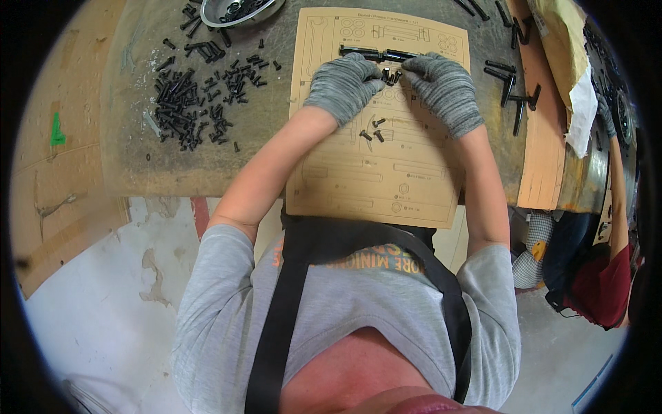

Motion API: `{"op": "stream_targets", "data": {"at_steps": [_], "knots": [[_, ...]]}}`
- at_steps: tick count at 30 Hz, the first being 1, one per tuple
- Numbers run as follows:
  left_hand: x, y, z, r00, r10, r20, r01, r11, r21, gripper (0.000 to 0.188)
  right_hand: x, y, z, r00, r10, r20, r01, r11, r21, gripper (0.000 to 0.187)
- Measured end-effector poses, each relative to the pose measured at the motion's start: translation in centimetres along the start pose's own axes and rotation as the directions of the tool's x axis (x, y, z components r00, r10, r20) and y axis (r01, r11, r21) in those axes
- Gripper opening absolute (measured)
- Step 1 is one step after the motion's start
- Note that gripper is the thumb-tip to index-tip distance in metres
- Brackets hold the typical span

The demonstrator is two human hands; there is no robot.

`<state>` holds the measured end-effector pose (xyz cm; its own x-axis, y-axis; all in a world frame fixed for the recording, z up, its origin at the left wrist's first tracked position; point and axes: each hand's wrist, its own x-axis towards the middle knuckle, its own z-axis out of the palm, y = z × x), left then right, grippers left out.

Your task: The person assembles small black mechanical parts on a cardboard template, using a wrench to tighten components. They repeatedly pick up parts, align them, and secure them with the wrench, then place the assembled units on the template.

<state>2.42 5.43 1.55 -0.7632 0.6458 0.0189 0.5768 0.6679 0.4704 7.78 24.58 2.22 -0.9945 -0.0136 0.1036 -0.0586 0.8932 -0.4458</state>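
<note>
The grey-knit-gloved left hand (347, 84) and right hand (445, 93) curl their fingers beside short black metal bolts (391, 76) (grasping or merely touching, I cannot tell). At twelve o'clock, long black metal bolts (360, 52) lie across brown printed card (427, 148); a knuckle's nudge could roll them.

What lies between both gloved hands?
The head view shows a few short black bolts between the left hand and right hand, over the brown sheet; longer black bolts lie beyond.
</note>
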Motion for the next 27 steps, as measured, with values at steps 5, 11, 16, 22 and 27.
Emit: {"op": "stream_targets", "data": {"at_steps": [5, 11, 16, 22, 27], "knots": [[0.8, 0.5, 0.4, 0.998, 0.034, -0.058, -0.041, 0.991, -0.126, 0.032, -0.7, 0.6, 0.9, 0.999, 0.028, -0.038, -0.023, 0.993, 0.12, 0.022], [1.7, 0.8, 0.5, 0.998, 0.04, 0.044, -0.036, 0.995, -0.092, 0.036, -0.6, 0.7, 1.6, 0.993, -0.036, -0.111, 0.041, 0.998, 0.049, 0.02], [2.0, 0.9, 0.4, 0.998, 0.051, 0.037, -0.047, 0.992, -0.121, 0.035, -0.7, 0.6, 1.7, 0.987, -0.065, -0.145, 0.067, 0.998, 0.009, 0.019], [2.0, 0.5, 0.5, 0.997, 0.041, 0.061, -0.03, 0.984, -0.175, 0.033, -1.1, 0.0, 2.1, 0.976, -0.027, -0.215, 0.033, 0.999, 0.026, 0.018], [2.0, 0.4, 0.6, 0.993, 0.116, -0.019, -0.118, 0.981, -0.157, 0.032, -1.1, -0.1, 2.8, 0.976, -0.024, -0.214, 0.012, 0.998, -0.057, 0.016]]}}
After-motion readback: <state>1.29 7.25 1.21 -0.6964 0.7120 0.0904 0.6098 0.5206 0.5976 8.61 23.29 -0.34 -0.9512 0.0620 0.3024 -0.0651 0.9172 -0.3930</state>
